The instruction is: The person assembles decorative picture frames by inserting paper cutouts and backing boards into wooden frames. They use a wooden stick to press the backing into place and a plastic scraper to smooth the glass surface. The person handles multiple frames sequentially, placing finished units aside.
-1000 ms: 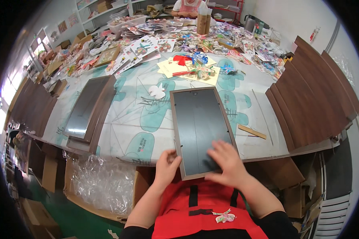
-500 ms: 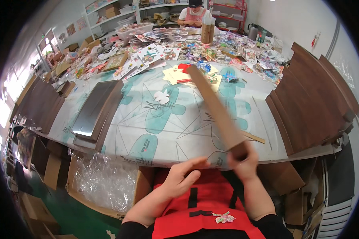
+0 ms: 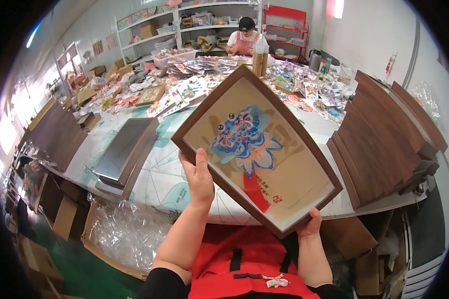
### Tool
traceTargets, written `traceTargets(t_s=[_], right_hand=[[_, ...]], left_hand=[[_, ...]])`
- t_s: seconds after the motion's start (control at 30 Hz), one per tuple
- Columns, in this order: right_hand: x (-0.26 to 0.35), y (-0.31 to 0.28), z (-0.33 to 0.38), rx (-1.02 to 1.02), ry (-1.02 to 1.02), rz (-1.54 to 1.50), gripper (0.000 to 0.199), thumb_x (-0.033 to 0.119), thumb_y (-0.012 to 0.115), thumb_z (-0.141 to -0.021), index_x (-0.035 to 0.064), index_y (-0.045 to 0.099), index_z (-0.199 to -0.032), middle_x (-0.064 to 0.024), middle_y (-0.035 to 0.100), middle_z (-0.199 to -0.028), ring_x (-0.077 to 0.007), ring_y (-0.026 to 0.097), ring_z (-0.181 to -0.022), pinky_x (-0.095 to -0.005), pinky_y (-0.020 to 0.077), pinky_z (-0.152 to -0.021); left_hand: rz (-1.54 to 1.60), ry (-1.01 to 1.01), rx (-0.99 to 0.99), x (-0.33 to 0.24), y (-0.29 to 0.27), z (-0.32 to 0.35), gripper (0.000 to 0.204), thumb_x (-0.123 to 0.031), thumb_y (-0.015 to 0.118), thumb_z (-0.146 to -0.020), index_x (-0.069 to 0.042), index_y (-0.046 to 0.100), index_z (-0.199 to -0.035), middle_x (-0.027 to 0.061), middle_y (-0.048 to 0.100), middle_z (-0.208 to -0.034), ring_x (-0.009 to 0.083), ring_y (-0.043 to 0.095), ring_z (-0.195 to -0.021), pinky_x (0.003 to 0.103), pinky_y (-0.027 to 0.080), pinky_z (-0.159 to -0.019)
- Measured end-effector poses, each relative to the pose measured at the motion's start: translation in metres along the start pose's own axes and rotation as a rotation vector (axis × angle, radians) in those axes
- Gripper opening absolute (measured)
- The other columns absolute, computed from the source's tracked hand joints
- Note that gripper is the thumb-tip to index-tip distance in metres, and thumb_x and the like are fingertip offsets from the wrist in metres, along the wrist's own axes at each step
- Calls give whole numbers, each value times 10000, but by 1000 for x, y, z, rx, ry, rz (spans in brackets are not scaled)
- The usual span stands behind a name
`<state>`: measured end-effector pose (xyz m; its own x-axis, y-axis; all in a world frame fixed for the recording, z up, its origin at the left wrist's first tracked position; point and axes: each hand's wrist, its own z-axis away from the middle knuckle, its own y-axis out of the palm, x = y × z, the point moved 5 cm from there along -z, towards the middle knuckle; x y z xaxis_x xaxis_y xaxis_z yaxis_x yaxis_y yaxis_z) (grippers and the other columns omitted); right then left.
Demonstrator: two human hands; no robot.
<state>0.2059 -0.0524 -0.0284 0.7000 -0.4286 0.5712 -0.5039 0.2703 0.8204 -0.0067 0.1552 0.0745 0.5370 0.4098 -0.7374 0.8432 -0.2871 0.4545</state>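
Note:
A dark brown picture frame is raised over the near side of the table, tilted cornerwise, its front showing. Inside it, a blue fish-like paper figure with round eyes and a red strip lie on a tan backing. My left hand grips the frame's left side, thumb up along the edge and fingers partly behind it. At the lower right corner, my right hand holds the frame, with most of its fingers hidden behind.
Stacked brown frames stand at the right, more boards at the left. A glazed frame lies left of centre. Cards and bright pieces heap the far table, where a person sits. Below is a box of clear plastic wrap.
The frame, earlier edge-on in my right hand alone, has turned to show its picture. My left hand has risen from near the table edge and taken its left side.

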Motion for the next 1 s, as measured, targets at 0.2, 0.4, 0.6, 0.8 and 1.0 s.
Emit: traceTargets(t_s=[0.2, 0.4, 0.6, 0.8, 1.0], right_hand=[[-17, 33, 1, 83, 0, -28, 739, 219, 680, -610, 31, 410, -1272, -127, 536, -1179, -301, 529, -1099, -428, 434, -965], [-24, 51, 2, 74, -20, -38, 681, 202, 670, -629, 22, 433, -1241, -113, 546, -1151, -277, 539, -1077, -395, 440, -953], [-22, 42, -14, 93, -26, -102, 579, 226, 628, -706, 19, 458, -1219, -113, 558, -1151, -279, 548, -1075, -389, 447, -941], [14, 44, -16, 22, -172, -63, 707, 254, 665, -645, 28, 410, -1263, -125, 529, -1165, -294, 532, -1079, -429, 450, -944], [-18, 54, -9, 18, -49, -168, 724, 215, 676, -631, 39, 395, -1275, -126, 519, -1187, -305, 530, -1090, -435, 451, -954]], left_hand=[[-542, 346, 87, -68, 29, -36, 644, -179, 494, -915, 62, 143, -1399, 232, 238, -1421, 283, 240, -1331, 371, 161, -1098], [-1578, 697, 272, -63, 80, -36, 723, -349, 502, -887, 66, 212, -1403, 230, 135, -1494, 332, 97, -1404, 499, 61, -1114], [-1104, 707, 950, -26, 125, 104, 658, -202, 588, -810, 38, 331, -1366, 213, 267, -1455, 348, 299, -1333, 489, 222, -1081], [-558, 690, 785, -57, 66, 110, 473, -31, 575, -805, 59, 465, -1256, 306, 435, -1293, 419, 435, -1221, 471, 335, -1029], [-88, 4, 190, -21, 34, 15, 557, -347, 314, -998, -8, 175, -1418, 137, 273, -1431, 245, 285, -1316, 369, 235, -1082]])
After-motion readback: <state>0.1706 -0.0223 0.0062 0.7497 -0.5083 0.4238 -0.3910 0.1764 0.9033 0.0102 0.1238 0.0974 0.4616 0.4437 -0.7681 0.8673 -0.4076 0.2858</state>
